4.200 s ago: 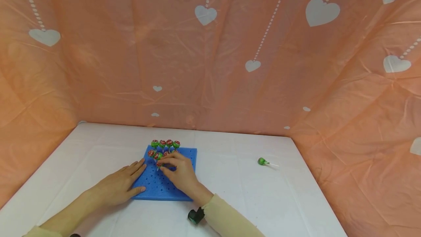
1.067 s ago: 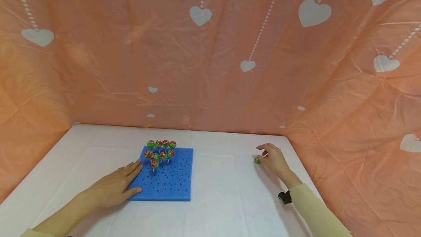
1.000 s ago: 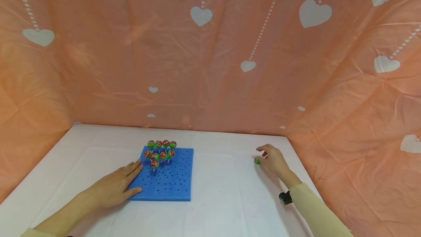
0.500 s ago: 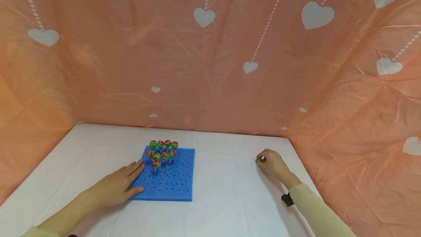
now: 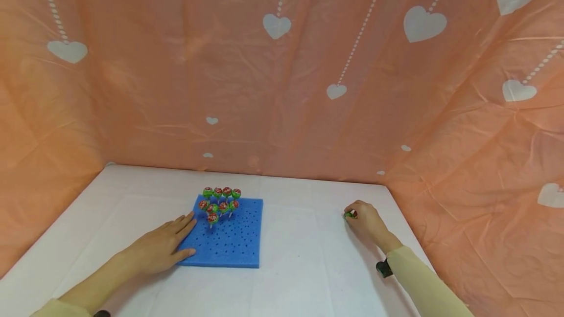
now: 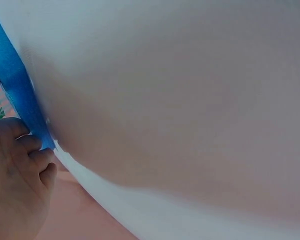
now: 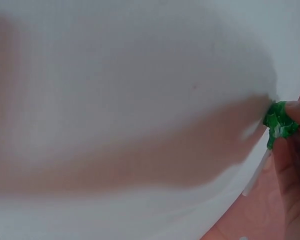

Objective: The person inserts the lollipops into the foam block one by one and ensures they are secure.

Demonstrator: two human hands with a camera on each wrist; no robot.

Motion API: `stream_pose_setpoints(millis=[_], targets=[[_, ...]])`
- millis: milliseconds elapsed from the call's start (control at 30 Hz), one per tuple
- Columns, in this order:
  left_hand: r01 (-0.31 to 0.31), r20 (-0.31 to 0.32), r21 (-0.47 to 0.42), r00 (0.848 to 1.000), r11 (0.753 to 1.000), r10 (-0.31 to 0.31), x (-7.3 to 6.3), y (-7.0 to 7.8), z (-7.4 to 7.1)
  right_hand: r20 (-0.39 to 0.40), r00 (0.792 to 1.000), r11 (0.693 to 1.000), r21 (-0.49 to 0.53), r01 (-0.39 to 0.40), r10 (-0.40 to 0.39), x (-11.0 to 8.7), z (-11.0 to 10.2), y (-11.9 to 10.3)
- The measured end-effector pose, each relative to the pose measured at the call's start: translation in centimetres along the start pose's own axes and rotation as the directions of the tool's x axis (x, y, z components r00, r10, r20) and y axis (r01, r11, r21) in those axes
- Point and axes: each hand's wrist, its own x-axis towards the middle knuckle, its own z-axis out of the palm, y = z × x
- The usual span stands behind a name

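My left hand (image 5: 160, 244) lies flat with spread, straight fingers along the left edge of a blue foam board (image 5: 229, 248) full of small holes. Several red-and-green wrapped lollipops (image 5: 213, 218) stand upright in the board, in rows near its back left. Far to the right, my right hand (image 5: 367, 221) pinches a green-wrapped lollipop (image 7: 280, 122) by its head between thumb and fingers, low over the table. Its white stick (image 7: 257, 172) points away from the fingers in the right wrist view. In the left wrist view, my left fingers (image 6: 37, 155) touch the board's side.
A white cloth covers the table (image 5: 295, 258). Orange sheeting (image 5: 246, 87) with white hearts hangs behind it and on both sides. A dark wrist camera (image 5: 384, 268) sits on my right wrist.
My right hand went from the board, where it held a lollipop now standing there, over to the lone green lollipop and closed its fingers on it. My left hand stayed on the board.
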Motion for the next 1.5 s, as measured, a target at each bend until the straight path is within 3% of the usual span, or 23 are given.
stream_pose_setpoints(millis=[367,533,867,1200,1500], targets=[[-0.013,0.017,0.001,1.000,1.000,0.013,0.6,0.0,-0.1,-0.088,0.996,0.996,0.085,0.000,0.007,-0.3,0.2,0.1],[-0.001,0.022,0.004,1.000,1.000,0.001,0.5,0.2,-0.2,-0.114,0.993,0.987,0.162,-0.010,0.028,-0.4,0.5,-1.1],[-0.006,0.024,0.000,1.000,1.000,0.006,0.2,0.3,-0.2,-0.229,0.972,0.959,0.256,0.118,-0.059,-0.3,1.9,-5.1],[-0.006,0.021,0.014,1.000,1.000,0.006,0.1,0.3,-0.1,-0.339,0.933,0.886,0.386,0.256,-0.122,0.1,3.3,-9.3],[-0.004,0.017,0.022,1.000,1.000,0.004,-0.1,0.2,-0.3,-0.386,0.915,0.780,0.535,0.324,-0.115,0.2,4.5,-13.2]])
